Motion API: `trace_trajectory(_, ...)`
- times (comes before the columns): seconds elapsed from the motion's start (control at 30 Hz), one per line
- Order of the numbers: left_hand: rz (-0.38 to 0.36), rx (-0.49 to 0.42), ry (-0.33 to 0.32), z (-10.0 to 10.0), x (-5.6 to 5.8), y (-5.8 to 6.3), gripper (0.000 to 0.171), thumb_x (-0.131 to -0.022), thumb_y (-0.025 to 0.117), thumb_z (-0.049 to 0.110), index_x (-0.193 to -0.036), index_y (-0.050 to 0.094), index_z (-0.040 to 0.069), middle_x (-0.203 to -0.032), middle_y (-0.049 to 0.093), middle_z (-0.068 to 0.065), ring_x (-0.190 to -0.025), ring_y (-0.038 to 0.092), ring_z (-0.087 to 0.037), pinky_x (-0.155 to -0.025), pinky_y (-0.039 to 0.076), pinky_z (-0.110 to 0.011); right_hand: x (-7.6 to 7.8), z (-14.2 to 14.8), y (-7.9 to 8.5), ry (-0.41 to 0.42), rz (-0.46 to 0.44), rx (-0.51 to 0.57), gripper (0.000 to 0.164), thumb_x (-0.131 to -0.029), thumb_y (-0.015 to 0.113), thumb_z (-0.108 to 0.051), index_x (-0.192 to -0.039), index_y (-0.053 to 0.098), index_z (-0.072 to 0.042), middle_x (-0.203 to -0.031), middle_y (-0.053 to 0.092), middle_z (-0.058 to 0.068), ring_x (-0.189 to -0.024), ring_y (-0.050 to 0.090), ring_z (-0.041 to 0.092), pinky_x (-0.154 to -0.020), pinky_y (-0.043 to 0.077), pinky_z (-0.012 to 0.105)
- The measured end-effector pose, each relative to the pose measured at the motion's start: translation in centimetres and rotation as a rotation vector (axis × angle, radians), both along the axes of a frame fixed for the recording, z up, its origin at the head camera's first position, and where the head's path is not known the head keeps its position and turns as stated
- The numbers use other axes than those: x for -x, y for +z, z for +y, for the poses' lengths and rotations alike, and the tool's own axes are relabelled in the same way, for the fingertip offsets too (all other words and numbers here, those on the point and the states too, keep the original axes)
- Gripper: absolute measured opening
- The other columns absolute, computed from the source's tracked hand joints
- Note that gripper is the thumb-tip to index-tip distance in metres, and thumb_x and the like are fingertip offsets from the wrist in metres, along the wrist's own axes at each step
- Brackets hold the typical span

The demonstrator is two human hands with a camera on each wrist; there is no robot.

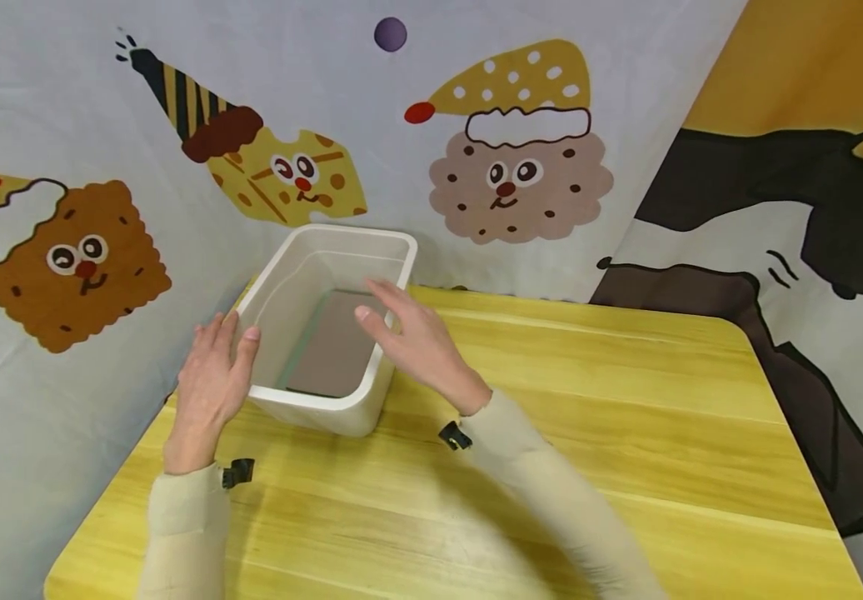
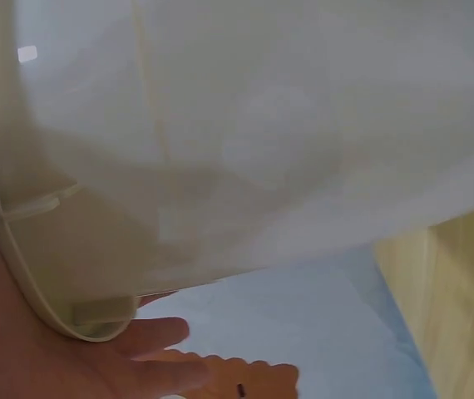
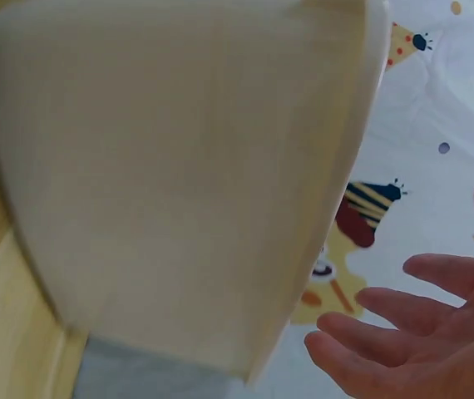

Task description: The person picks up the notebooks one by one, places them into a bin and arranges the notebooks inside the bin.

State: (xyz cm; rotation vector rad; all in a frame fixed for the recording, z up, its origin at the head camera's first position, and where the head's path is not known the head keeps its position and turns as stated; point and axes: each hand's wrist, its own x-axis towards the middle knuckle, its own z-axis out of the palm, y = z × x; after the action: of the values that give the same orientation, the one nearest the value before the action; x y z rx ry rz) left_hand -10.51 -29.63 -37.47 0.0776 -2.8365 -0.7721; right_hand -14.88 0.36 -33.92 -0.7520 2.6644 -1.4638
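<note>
A white plastic bin (image 1: 371,408) with a thick rim stands at the back left of the table, against the printed cloth. On its floor lies a flat grey-brown rectangle (image 1: 337,342) with a greenish left edge. My left hand (image 1: 210,375) rests at the bin's near left rim, fingers extended along the outside; in the left wrist view the palm lies against the rim. Over the right rim is my right hand (image 1: 424,342), thumb and fingers spread. The right wrist view shows those fingers (image 3: 378,337) apart from the bin's wall (image 3: 162,191), holding nothing.
The yellow wood-grain table (image 1: 589,433) extends right and toward me. Behind and at the left hangs a pale cloth (image 1: 394,167) printed with cartoon food faces. A darker print (image 1: 761,200) covers the right side. Small black clips (image 1: 239,472) sit at both cuffs.
</note>
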Motion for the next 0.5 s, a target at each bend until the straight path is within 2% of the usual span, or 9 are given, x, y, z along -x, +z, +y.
trace_trajectory(0.17,-0.039,0.061,-0.037,-0.2,0.4,0.4,0.082,-0.109,0.022,0.06,-0.161,0.026,-0.004,-0.164,0.015,-0.039,-0.147,0.005,-0.065,-0.107,0.012,-0.084,-0.5,2.8,-1.2,-0.062,0.083,-0.069,0.069,-0.107,0.039,-0.06,-0.163,0.036,-0.019,-0.167,0.033,0.002,-0.153,0.032,0.027,-0.122,0.027,0.053)
trace_trajectory(0.27,-0.059,0.115,-0.015,-0.2,0.2,0.7,0.086,-0.108,0.023,0.064,-0.162,0.025,-0.003,-0.166,0.002,-0.038,-0.147,-0.004,-0.065,-0.104,0.006,-0.087,-0.8,4.5,-2.0,-0.087,0.123,-0.12,0.072,-0.107,0.035,-0.063,-0.164,0.032,-0.02,-0.169,0.029,0.003,-0.154,0.03,0.029,-0.121,0.027,0.056)
trace_trajectory(0.37,-0.033,0.147,0.013,0.2,-0.1,1.2,0.088,-0.106,0.027,0.066,-0.162,0.025,-0.002,-0.167,-0.007,-0.033,-0.149,-0.01,-0.062,-0.105,0.001,-0.087,-1.3,6.3,-2.7,-0.105,0.143,-0.165,0.073,-0.107,0.034,-0.064,-0.165,0.03,-0.021,-0.169,0.027,0.007,-0.155,0.027,0.031,-0.121,0.026,0.058)
trace_trajectory(0.5,0.038,0.167,-0.014,1.8,-0.3,1.9,0.087,-0.106,0.034,0.065,-0.162,0.028,0.0,-0.169,0.001,-0.031,-0.151,-0.004,-0.059,-0.108,0.001,-0.084,-1.8,8.8,-3.6,-0.147,0.149,-0.237,0.071,-0.107,0.036,-0.063,-0.166,0.028,-0.023,-0.17,0.025,0.011,-0.155,0.024,0.037,-0.12,0.024,0.063)
